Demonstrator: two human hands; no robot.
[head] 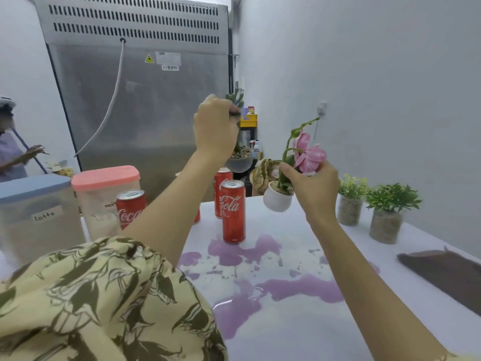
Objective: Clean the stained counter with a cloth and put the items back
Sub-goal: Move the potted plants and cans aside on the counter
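Left grip (216, 126) pinches a succulent pot (239, 162) aloft; right grip (309, 188) holds the tilted orchid pot (277, 198).

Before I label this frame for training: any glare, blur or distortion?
Head view: glare glints on the wet purple spill on the white counter; wide-angle bending bows the steel cabinet edges; the left hand and its raised succulent pot look slightly smeared.
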